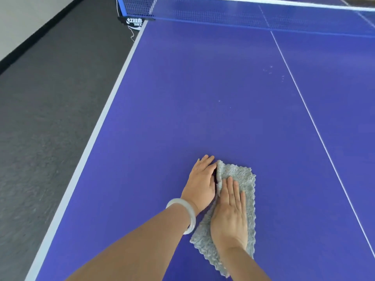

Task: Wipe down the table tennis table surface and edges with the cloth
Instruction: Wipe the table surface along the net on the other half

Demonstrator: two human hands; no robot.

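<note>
Grey fleecy cloth (241, 179) lies on the blue table (203, 88), left of the white centre line (316, 128) and apart from it, at the near end of that line. It looks folded into a long strip, which we judge gives a thicker pad to push.

Right hand (229, 211) lies flat on top of the cloth, fingers straight and together, palm pressing. It grips nothing; we judge the flat palm spreads pressure for a wipe stroke.

Left hand (199, 181) sits on the side of the cloth away from the centre line, fingers straight, touching the cloth's raised left edge. Its thumb is hidden by that edge, so we cannot tell whether it pinches the edge or just steadies it. A pale bracelet (190, 216) is on the left wrist.

Pale specks (271, 71) show just left of the centre line, farther along it than the cloth; we judge that patch is not yet wiped.

White edge strip (95, 128) runs well left of the centre line and the cloth is nowhere near it, so the edges look not yet done. The net (243, 11) crosses the far end of the centre line. Dark floor (50, 98) lies beyond the edge strip.
</note>
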